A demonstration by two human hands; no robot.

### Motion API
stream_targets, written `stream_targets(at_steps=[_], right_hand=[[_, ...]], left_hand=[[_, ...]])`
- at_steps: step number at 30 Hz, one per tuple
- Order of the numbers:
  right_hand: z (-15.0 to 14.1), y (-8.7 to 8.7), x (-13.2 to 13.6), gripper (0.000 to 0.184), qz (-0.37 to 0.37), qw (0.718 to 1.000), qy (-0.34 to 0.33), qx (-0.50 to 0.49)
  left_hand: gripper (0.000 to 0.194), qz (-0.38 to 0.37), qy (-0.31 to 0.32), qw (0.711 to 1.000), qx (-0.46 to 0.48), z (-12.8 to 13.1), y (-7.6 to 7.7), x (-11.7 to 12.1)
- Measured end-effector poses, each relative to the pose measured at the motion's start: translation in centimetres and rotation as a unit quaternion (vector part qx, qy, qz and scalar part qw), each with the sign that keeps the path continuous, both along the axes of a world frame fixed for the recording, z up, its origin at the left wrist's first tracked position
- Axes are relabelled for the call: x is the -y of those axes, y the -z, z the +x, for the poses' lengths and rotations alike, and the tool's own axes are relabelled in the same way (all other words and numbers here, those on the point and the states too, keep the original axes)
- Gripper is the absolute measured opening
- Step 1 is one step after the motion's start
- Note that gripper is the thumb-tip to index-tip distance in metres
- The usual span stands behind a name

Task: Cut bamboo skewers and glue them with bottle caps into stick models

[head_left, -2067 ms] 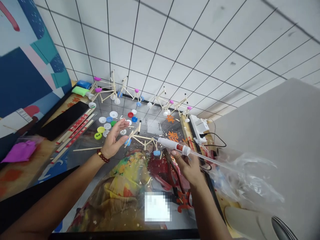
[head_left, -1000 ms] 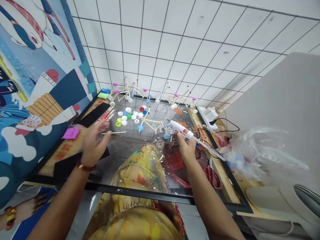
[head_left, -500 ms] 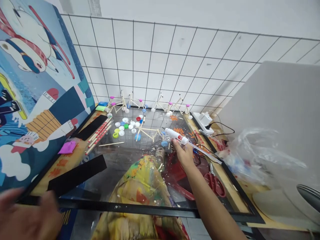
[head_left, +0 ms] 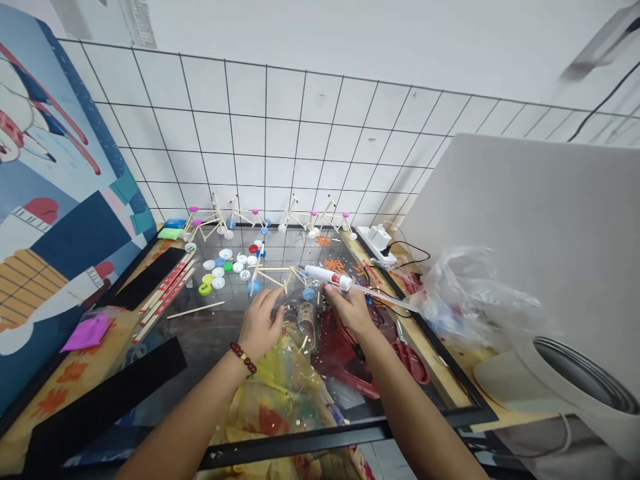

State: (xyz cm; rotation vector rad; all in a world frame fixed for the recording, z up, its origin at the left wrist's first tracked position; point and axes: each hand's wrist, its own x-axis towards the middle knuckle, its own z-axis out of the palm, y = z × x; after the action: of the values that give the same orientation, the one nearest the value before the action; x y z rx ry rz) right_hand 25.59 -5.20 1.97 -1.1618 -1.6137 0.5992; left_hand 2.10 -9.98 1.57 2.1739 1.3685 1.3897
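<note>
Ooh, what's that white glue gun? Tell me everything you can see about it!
The white glue gun looks like plastic, with a red patch near its back and a long see-through stick poking out behind. It lies nearly level, nose pointing left toward the little stick frame; I can't tell if they touch. The right grip holds it from below, hiding its handle.

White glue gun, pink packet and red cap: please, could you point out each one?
White glue gun [head_left: 321,274], head view: on its white body.
Pink packet [head_left: 86,332], head view: on its middle.
Red cap [head_left: 253,249], head view: on its middle.
</note>
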Motion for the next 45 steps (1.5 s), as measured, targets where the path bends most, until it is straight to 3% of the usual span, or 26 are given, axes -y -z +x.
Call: stream_targets(at_steps=[2, 8, 12, 19, 25, 39, 45], right_hand=[[0.3, -1.5, -0.3, 0.033, -0.014, 0.999, -0.020, 0.023], [0.7, -8.2, -2.0, 0.027, -0.035, 0.989, -0.079, 0.118], [0.9, -10.3, -2.7, 0.025, -0.042, 0.983, -0.095, 0.150], [1.1, -10.8, -3.4, 0.023, -0.044, 0.983, -0.107, 0.144], [-0.1, -9.7, -4.4, 0.024, 0.000, 0.982, -0.078, 0.170], [0.0, -9.3, -4.5, 0.024, -0.004, 0.982, -0.069, 0.178], [0.0, -10.0, -4.1, 0.031, -0.032, 0.973, -0.048, 0.225]], left_hand=[[0.039, -0.020, 0.013, 1.000, -0.008, -0.3, 0.6, -0.2], [0.036, -0.120, 0.016, 0.993, 0.002, -0.4, 2.0, -0.6], [0.035, -0.153, 0.021, 0.988, 0.013, -0.4, 2.3, -0.8], [0.033, -0.181, 0.015, 0.983, 0.022, -0.2, 1.3, -0.6], [0.033, -0.192, 0.011, 0.981, 0.033, -0.3, 1.5, -0.4], [0.034, -0.205, 0.017, 0.978, 0.043, -0.5, 1.8, -0.4], [0.038, -0.221, 0.017, 0.975, 0.026, -0.5, 1.3, -0.2]])
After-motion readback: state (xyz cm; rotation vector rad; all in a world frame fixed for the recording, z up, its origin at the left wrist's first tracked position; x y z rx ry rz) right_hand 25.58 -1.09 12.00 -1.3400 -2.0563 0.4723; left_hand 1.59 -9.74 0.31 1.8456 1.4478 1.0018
